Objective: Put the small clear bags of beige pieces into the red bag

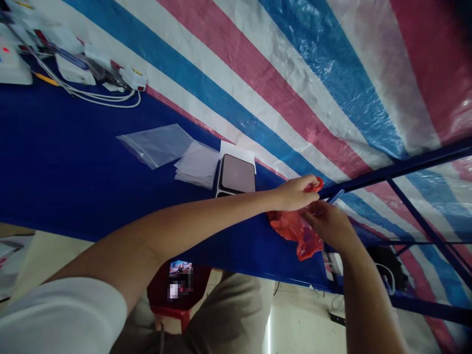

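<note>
Both hands are at a red plastic bag by the right end of the blue table. My left hand reaches across and is closed on the bag's upper part, with a bit of red film showing past its fingers. Just below, my right hand has its fingers curled at the bag's side; they seem to pinch the film, partly hidden from view. What the bag contains, if anything, I cannot make out. Left of the hands lies a dark-edged flat device with a greyish face, partly covered by my left forearm.
A clear zip bag and a stack of thin white sheets lie on the blue table. Cables and white devices crowd the far left. A blue metal frame stands right. Below is a red stool with a lit screen.
</note>
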Demonstrator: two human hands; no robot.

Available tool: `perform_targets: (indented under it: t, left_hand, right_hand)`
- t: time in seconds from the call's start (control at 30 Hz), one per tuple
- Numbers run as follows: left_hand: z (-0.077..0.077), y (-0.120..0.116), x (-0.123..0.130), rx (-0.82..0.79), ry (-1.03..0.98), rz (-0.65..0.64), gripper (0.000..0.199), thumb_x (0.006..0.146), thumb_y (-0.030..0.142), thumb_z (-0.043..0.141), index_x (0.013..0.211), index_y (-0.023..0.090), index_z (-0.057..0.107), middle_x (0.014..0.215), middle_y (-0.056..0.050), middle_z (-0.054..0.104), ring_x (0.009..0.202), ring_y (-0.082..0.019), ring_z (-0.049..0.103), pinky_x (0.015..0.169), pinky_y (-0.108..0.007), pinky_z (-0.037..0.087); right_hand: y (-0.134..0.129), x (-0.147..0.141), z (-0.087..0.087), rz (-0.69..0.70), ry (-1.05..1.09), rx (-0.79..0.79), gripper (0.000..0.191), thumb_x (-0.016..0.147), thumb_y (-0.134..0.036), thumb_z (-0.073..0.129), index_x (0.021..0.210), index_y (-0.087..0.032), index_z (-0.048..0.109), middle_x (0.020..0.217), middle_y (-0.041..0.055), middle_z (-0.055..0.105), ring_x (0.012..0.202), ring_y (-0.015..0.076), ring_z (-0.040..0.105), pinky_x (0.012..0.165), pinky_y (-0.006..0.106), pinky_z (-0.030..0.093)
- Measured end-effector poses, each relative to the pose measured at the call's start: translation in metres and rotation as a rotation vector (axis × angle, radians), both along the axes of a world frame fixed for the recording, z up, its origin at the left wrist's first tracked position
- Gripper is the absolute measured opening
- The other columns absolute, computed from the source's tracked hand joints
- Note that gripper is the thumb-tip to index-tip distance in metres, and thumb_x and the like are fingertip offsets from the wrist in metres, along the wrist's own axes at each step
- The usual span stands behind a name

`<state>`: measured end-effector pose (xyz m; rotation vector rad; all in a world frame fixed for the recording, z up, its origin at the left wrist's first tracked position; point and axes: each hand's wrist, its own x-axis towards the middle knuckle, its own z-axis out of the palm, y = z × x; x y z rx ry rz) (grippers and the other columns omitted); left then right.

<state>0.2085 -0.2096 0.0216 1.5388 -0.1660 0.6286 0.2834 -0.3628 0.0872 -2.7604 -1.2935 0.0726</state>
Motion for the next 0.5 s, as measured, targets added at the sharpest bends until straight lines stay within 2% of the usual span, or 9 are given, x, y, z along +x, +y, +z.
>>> perform_targets:
  t: [0.07,0.17,0.27,0.43,0.5]
  left_hand:
    - [0.000,0.000,0.000,0.000,-0.004,-0.002,0.010,0.087,0.023,0.052,0.086,0.022,0.042,0.090,0.001,0.054,0.088,-0.014,0.052,0.086,-0.032,0.043]
    - [-0.001,-0.001,0.001,0.015,-0.009,0.006,0.009,0.087,0.022,0.051,0.087,0.022,0.042,0.088,0.001,0.053,0.085,-0.014,0.051,0.083,-0.031,0.042]
    - [-0.002,-0.001,0.001,0.032,-0.014,0.028,0.009,0.088,0.024,0.052,0.089,0.022,0.043,0.090,0.001,0.054,0.085,-0.014,0.051,0.082,-0.031,0.042]
    - [-0.001,0.000,0.000,0.043,-0.002,0.051,0.009,0.088,0.025,0.052,0.087,0.021,0.043,0.092,0.000,0.055,0.088,-0.014,0.052,0.085,-0.031,0.043]
    - [-0.001,0.000,-0.001,0.038,-0.003,0.056,0.009,0.087,0.025,0.052,0.088,0.021,0.044,0.093,-0.001,0.057,0.090,-0.015,0.053,0.086,-0.031,0.043]
  right_hand:
    - [0.001,-0.002,0.004,-0.013,-0.011,0.056,0.025,0.087,-0.042,0.060,0.090,-0.021,0.071,0.083,0.0067,0.076,0.074,0.0234,0.070,0.064,0.031,0.044]
    - [0.004,-0.002,0.021,-0.093,-0.117,0.155,0.025,0.088,-0.041,0.060,0.089,-0.019,0.071,0.085,0.0104,0.077,0.076,0.0240,0.069,0.066,0.032,0.042]
    - [0.010,-0.001,0.035,-0.075,-0.147,0.106,0.025,0.091,-0.040,0.059,0.091,-0.019,0.073,0.088,0.0113,0.077,0.077,0.0234,0.069,0.067,0.032,0.041]
    - [0.013,0.011,0.033,-0.197,-0.264,0.227,0.022,0.082,-0.041,0.066,0.086,-0.020,0.074,0.075,0.0067,0.075,0.069,0.0227,0.069,0.066,0.031,0.043]
    - [0.007,0.018,0.030,-0.201,-0.265,0.275,0.026,0.082,-0.046,0.065,0.086,-0.021,0.074,0.071,0.0051,0.074,0.066,0.0223,0.069,0.065,0.032,0.045]
